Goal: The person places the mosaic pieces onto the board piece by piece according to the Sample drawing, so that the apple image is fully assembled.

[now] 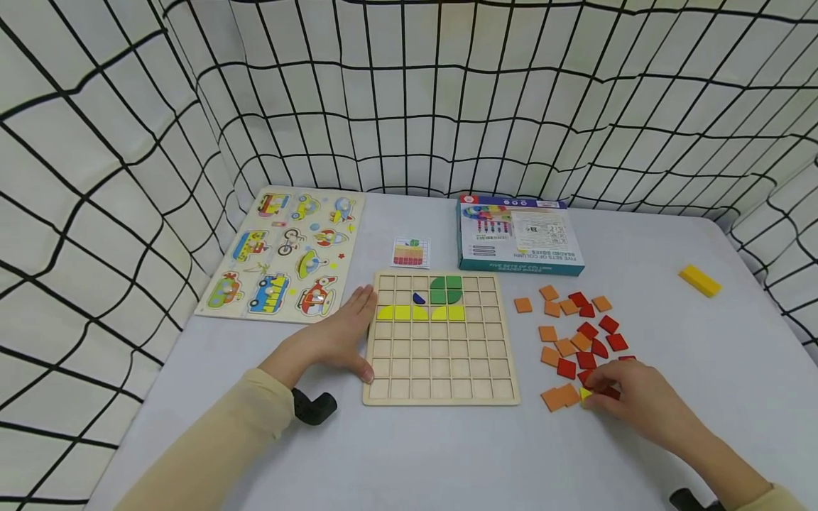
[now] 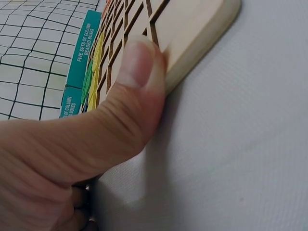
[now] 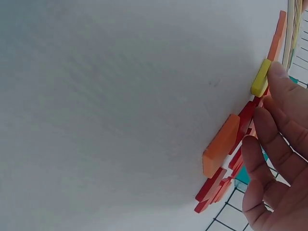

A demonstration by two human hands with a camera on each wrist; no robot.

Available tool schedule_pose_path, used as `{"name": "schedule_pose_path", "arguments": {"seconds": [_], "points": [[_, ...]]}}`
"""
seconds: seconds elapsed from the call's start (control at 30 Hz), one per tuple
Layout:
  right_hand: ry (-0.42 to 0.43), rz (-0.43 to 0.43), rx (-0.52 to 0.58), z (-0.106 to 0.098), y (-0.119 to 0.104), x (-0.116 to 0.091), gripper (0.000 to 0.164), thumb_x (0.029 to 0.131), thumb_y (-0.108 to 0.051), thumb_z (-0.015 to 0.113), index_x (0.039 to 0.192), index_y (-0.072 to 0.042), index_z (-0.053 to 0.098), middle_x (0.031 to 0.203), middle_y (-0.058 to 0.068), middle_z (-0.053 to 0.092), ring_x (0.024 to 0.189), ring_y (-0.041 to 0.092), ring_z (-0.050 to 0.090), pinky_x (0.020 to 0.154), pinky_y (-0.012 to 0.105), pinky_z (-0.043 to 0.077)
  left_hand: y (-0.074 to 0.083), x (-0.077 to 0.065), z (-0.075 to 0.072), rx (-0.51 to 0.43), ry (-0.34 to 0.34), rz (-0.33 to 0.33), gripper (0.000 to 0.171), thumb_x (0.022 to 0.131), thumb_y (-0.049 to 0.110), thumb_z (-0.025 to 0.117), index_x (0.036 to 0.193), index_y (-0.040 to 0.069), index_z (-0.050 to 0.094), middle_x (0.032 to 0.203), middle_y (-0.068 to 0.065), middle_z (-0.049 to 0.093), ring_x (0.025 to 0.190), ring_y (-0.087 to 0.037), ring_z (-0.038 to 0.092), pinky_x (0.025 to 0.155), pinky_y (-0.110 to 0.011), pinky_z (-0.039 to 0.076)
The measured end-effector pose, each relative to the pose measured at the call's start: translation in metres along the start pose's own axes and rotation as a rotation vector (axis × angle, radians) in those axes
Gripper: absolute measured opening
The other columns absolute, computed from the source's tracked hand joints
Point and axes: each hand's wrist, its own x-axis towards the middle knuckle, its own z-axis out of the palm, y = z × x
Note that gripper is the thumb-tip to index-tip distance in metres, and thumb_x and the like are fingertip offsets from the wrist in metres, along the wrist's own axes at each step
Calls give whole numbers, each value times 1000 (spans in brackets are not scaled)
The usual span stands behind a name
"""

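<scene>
A wooden grid board (image 1: 441, 369) lies on the table, with several yellow pieces (image 1: 402, 313), a green group (image 1: 445, 289) and a dark blue piece (image 1: 419, 299) in its upper cells. My left hand (image 1: 339, 333) rests along its left edge, fingers extended and thumb (image 2: 137, 62) on the rim. Right of the board, my right hand (image 1: 639, 397) pinches a small yellow piece (image 3: 261, 78) at the thumb and fingertips, low among loose orange tiles (image 1: 553, 399) and red tiles (image 1: 566, 367). Its fingers partly hide some red tiles.
A small pattern card (image 1: 411, 253) lies behind the board, beside a teal-edged box (image 1: 520, 241). A picture puzzle board (image 1: 281, 255) is at the left. One yellow block (image 1: 699, 281) lies far right. Black netting (image 1: 409, 113) surrounds the table's back and sides.
</scene>
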Motion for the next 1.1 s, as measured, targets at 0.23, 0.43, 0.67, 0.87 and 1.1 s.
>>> {"name": "schedule_pose_path", "arguments": {"seconds": [0.23, 0.43, 0.67, 0.87, 1.1], "points": [[-18, -43, -31, 0, -2, -1, 23, 78, -19, 88, 100, -18, 79, 88, -11, 72, 81, 7, 60, 68, 17, 55, 2, -1, -1, -4, 1, 3, 139, 67, 40, 95, 159, -11, 5, 170, -27, -4, 159, -42, -6, 131, -53, 7], [0, -125, -84, -1, -5, -4, 24, 79, -18, 87, 101, -23, 80, 93, -12, 73, 87, 9, 64, 72, 20, 58, 3, -3, -2, -10, 3, 4, 139, 67, 39, 95, 159, -11, 5, 170, -28, -4, 159, -43, -5, 130, -54, 7], [-39, -96, -43, -3, -7, -3, 23, 77, -15, 88, 95, -21, 75, 88, -13, 70, 81, 6, 60, 70, 17, 57, 3, -1, -3, -14, -5, 11, 139, 67, 39, 95, 159, -12, 5, 169, -29, -4, 159, -43, -6, 131, -53, 6], [-50, -66, 75, -12, -11, 2, 20, 81, -15, 85, 92, -20, 69, 83, -12, 66, 80, 6, 58, 67, 15, 54, 3, -2, -4, -14, -2, 7, 138, 68, 38, 95, 159, -12, 5, 169, -29, -5, 159, -43, -6, 131, -53, 6], [15, -81, 197, -18, -32, 30, 22, 84, -13, 83, 103, -11, 73, 90, -5, 71, 82, 10, 63, 68, 14, 56, 2, -1, 0, -22, 4, 0, 139, 67, 40, 96, 159, -11, 6, 170, -28, -4, 159, -43, -5, 131, -54, 7]]}}
